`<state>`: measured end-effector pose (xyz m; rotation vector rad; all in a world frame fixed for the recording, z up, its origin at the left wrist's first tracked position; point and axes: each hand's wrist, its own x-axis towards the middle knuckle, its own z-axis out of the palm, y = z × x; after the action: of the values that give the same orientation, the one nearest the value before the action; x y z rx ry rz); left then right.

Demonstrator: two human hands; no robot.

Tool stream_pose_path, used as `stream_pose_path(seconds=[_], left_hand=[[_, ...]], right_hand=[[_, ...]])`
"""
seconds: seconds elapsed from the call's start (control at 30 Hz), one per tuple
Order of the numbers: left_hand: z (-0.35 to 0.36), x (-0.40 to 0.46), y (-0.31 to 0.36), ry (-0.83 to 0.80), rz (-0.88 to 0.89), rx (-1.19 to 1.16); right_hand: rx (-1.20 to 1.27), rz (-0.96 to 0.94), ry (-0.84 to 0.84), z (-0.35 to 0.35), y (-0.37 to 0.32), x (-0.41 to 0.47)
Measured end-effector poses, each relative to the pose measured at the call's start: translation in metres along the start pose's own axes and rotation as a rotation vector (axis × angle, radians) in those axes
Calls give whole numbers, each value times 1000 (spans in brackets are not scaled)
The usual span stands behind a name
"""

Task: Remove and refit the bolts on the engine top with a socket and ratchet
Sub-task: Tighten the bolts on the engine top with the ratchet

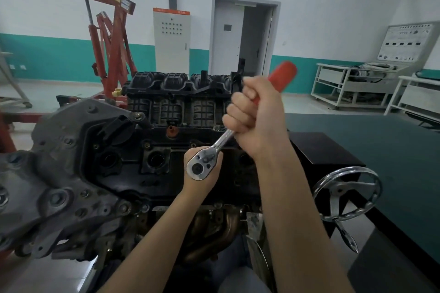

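Over the black valve cover (133, 169) of the engine, about mid-way along it, I've got the ratchet (207, 162) sitting head-down on what I take to be a bolt. The socket and the bolt itself are hidden under the chrome head and my left hand (202, 173), so can't confirm the seating. Left hand sits right under and behind the ratchet head, steadying it; how its fingers lie I honestly can't tell from up here. My right hand (254, 112) has its fingers wrapped tight round the red grip (283, 76), toward the intake manifold (181, 93) side, with the red end poking out past my fist.

Handling-wise: the ratchet is stiff steel, decent weight, and that polished shank looks slippery, so pull from the rubbery red grip, far out for leverage. Keeping a palm over the head matters, I reckon, since a tilted socket can slip off and round the bolt.
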<state>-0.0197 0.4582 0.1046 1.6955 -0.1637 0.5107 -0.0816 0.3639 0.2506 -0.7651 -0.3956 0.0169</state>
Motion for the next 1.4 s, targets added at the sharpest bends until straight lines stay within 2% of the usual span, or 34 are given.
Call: stream_pose_path(seconds=[0.07,0.17,0.2,0.3,0.4,0.5,0.63,0.8,0.9,1.0,1.1,1.2,1.3,1.4], left_hand=[[0,1,4,78,176,-26],[-1,-1,10,108,223,-3],[-1,-2,8,102,199,2],[-3,-5,4,32,-20,61],[-3,-1,6,86,176,-74],[-5,-1,12,54,213,-96],[-4,2,10,60,217,-81],[-3,2,5,1,122,-66],[-2,1,5,55,196,-58],[-4,1,4,20,84,-75],[-4,1,5,20,242,-151],[-3,0,8,30,279,-130],[-4,1,8,41,266,-105],[-2,4,5,75,221,-59]], right_hand=[[-109,113,-74,11,-1,14],[-124,140,-92,17,2,18],[-85,105,-69,16,2,15],[118,-102,98,-1,9,-9],[340,-324,303,-16,29,-45],[439,-412,373,-22,49,-66],[346,-348,269,-23,33,-49],[18,-13,1,-3,1,2],[-39,80,-58,6,0,13],[109,-69,43,-4,8,-3],[329,-290,233,-23,25,-38],[436,-401,342,-32,45,-64],[403,-383,291,-30,45,-61],[251,-265,177,-22,22,-36]])
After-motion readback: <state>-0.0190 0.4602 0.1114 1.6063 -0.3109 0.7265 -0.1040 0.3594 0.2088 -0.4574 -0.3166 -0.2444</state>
